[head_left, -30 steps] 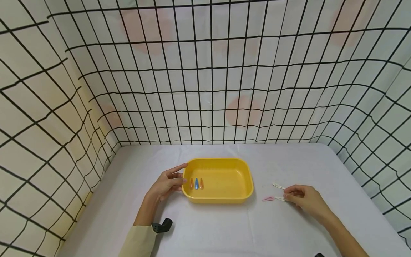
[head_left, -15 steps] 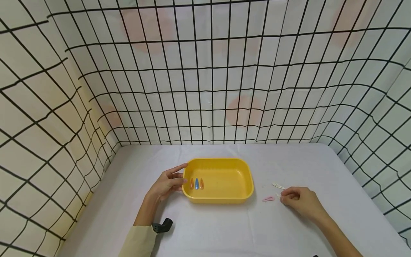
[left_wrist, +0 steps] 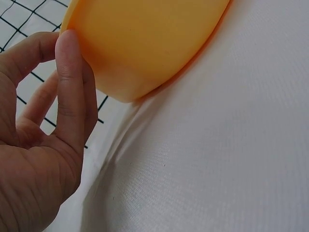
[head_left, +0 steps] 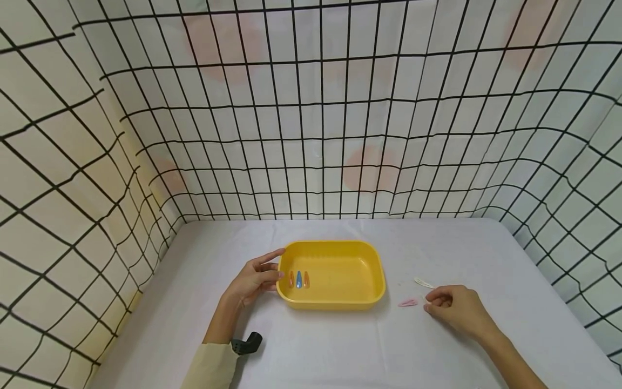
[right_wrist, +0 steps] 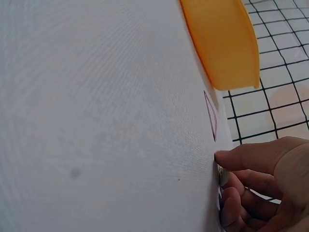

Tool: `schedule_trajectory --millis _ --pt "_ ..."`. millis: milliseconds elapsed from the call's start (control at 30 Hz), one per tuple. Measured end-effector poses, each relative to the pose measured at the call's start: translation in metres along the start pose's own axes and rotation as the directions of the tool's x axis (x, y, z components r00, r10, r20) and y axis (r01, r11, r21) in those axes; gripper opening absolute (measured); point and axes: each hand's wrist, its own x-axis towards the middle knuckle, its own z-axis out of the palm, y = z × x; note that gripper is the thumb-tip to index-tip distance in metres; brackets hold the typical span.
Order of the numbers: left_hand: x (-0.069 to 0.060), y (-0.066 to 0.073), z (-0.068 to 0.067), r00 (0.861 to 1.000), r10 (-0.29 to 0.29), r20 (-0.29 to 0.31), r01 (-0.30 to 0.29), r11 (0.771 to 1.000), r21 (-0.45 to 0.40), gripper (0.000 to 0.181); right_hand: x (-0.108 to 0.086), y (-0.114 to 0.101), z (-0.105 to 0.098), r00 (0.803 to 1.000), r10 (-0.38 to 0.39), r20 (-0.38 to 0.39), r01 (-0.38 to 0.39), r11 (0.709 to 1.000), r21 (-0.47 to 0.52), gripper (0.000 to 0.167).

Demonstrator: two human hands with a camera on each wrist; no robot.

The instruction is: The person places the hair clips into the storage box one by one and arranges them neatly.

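Observation:
My left hand (head_left: 250, 281) grips the left end of a yellow tray (head_left: 335, 305), thumb and fingertips at its rim; the left wrist view shows the thumb against the tray's outer wall (left_wrist: 140, 53). Inside the tray, at the left, a blue hair clip (head_left: 299, 279) lies between two orange ones (head_left: 291, 279). My right hand (head_left: 461, 310) pinches a white clip (head_left: 424, 299) low at the table, mostly hidden by the fingers. A pink clip (head_left: 407, 303) lies just left of those fingertips, and a second white clip (head_left: 424, 282) just behind them.
A white cloth covers the table (head_left: 311, 346). Black wire grid (head_left: 320, 138) stands along the back and both sides, with pale cloth behind it. A black device (head_left: 247, 343) sits at my left wrist beside a beige sleeve (head_left: 211, 367).
My right hand has shifted slightly left, and its fingers now cover most of the nearer white clip, which showed more before. The left hand and tray are still.

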Motion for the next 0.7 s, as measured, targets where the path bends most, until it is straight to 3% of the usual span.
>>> schedule_trajectory --millis 467,700 --pt "0.001 0.001 0.0 1.0 -0.011 0.0 0.011 1.0 -0.007 0.07 0.011 0.005 -0.001 0.997 -0.033 -0.063 0.033 0.999 0.002 0.015" --pt "0.001 0.0 0.0 1.0 -0.01 0.003 0.01 1.0 -0.022 0.071 0.021 -0.011 -0.005 1.0 0.005 -0.024 -0.002 0.991 0.131 0.022"
